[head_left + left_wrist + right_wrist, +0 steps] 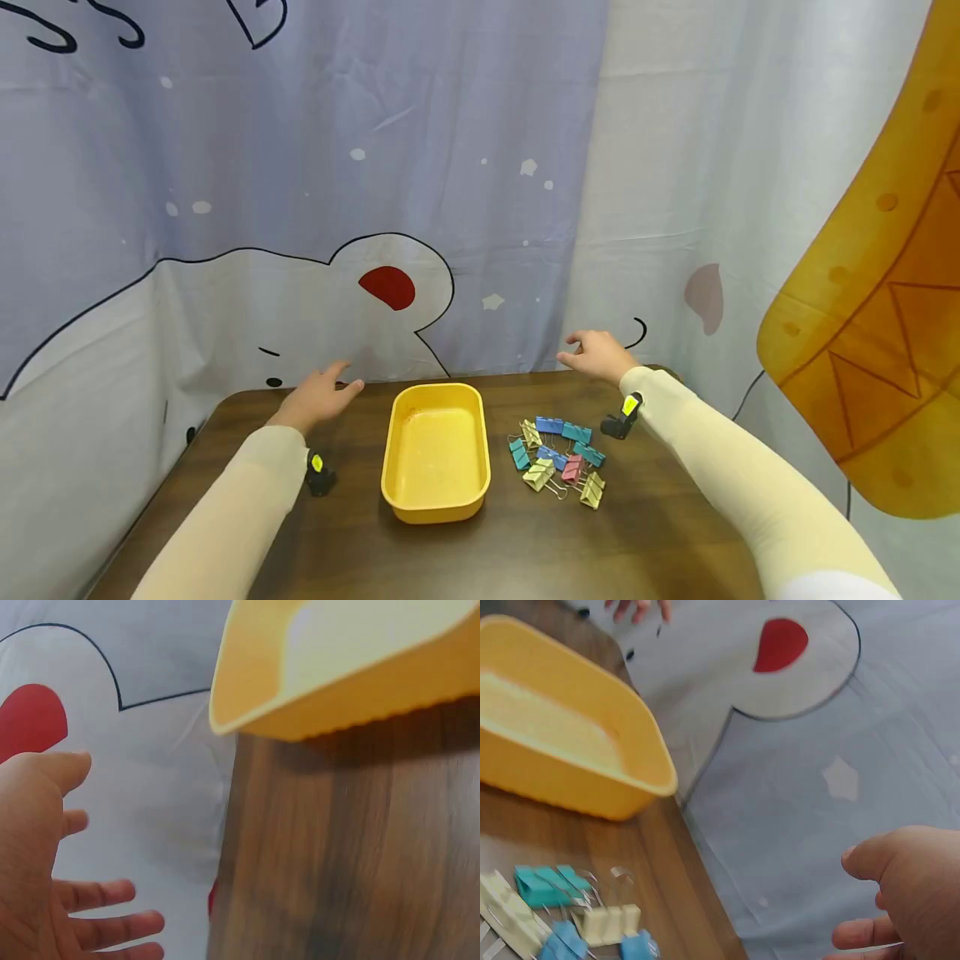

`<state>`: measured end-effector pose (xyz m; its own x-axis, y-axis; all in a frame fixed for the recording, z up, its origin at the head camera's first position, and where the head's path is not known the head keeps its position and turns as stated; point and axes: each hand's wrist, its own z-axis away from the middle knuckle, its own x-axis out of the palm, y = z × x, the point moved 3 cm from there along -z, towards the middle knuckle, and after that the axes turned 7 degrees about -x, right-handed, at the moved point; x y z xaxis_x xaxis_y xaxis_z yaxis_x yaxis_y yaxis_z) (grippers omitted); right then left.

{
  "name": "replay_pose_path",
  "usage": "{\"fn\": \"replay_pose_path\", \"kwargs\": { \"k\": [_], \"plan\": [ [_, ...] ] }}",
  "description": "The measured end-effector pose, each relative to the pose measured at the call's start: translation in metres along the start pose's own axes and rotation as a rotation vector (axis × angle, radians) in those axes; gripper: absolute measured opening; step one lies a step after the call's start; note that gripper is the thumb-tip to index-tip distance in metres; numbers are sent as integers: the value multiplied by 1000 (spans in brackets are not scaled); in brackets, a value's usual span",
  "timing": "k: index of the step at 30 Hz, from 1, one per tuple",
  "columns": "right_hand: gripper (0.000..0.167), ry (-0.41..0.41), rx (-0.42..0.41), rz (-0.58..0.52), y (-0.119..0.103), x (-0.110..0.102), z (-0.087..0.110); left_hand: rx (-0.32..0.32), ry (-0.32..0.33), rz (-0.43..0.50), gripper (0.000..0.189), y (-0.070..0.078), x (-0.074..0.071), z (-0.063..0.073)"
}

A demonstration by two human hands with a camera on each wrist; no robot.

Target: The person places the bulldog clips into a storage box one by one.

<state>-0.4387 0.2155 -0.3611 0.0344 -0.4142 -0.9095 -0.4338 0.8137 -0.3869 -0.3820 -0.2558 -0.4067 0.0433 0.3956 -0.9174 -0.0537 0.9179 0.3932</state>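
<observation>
A yellow rectangular bin (435,508) stands on the wooden table with nothing inside. To its right lies a loose cluster of binder clips (551,425) in blue, teal, pale yellow and pink. My left hand (317,398) hovers left of the bin with fingers spread, holding nothing; in the left wrist view its thumb and fingers are apart. Beyond the clips, near the table's far edge, my right hand (598,355) is raised in the air. Its fingers are relaxed and nothing is in them. Some clips (604,924) also show at the lower left of the right wrist view.
The brown table (525,558) ends at a far edge just behind the bin. A printed curtain (480,167) hangs right behind it. A dark cable (748,395) runs down the curtain at the right.
</observation>
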Motion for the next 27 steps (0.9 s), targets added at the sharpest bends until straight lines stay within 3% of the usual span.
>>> {"fn": "replay_pose_path", "kwargs": {
  "k": [5,10,14,21,27],
  "plan": [
    [50,-37,9,-132,-14,19,3,22,3,97,62,8,15,-2],
    [47,-63,12,-230,-31,36,6,-4,-2,167,57,16,27,1],
    [47,-91,14,-285,-42,49,7,-45,-14,226,52,21,35,0],
    [46,-116,26,-425,-60,77,13,-109,-74,420,45,27,52,-4],
    [46,-134,31,-520,-75,104,22,-143,-85,480,43,32,62,-9]
  ]
}}
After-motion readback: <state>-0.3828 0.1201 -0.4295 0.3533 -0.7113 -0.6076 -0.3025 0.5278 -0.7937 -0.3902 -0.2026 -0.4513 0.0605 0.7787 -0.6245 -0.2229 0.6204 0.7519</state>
